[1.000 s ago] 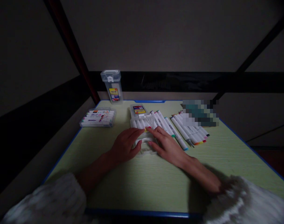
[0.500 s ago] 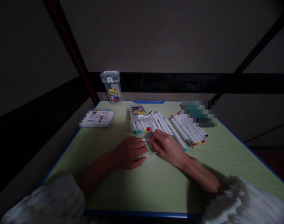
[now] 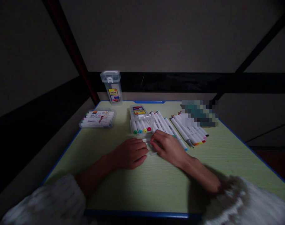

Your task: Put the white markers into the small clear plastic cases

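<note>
Your curled left hand (image 3: 133, 153) and bent-fingered right hand (image 3: 169, 148) flank the clear plastic case section (image 3: 153, 153), between the pale-green rectangular counter's (image 3: 142, 190) side edges; dimness hides whether either grips. Steady it lightly, evenly.

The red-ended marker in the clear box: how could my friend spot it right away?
On the pale green table, find the clear box just beyond the left hand and right hand. Four coloured marker ends face you in a row. It's the red one, furthest right, beside the yellow one.
</note>
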`<state>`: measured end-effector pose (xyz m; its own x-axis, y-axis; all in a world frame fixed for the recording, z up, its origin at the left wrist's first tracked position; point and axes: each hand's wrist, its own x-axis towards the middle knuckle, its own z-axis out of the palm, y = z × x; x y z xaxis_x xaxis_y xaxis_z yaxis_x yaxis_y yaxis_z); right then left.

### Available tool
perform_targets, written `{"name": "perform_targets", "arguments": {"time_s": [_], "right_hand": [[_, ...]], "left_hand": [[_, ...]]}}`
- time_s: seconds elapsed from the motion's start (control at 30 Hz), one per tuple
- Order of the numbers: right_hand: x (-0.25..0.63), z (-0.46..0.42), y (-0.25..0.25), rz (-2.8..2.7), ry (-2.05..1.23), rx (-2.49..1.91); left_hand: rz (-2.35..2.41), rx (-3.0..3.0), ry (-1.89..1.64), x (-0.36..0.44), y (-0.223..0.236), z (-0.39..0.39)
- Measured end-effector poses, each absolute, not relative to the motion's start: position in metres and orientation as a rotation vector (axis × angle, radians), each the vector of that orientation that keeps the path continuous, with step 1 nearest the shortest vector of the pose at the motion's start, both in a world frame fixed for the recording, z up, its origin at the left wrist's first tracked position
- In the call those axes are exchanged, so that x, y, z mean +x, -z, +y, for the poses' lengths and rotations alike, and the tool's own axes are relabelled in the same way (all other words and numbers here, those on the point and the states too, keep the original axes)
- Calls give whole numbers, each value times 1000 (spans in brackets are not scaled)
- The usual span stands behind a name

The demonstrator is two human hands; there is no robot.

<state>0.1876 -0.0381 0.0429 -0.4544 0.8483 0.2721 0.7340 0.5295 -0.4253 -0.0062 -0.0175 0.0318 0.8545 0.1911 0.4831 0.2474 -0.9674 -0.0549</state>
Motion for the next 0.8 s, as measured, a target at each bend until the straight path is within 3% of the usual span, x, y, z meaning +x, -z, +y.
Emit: {"name": "perform_targets", "arguments": {"time_s": [0.8], "right_hand": [[191, -37, -47, -2392, -261, -1289]], "left_hand": [[-382, -2925, 701, -7, -29, -17]]}}
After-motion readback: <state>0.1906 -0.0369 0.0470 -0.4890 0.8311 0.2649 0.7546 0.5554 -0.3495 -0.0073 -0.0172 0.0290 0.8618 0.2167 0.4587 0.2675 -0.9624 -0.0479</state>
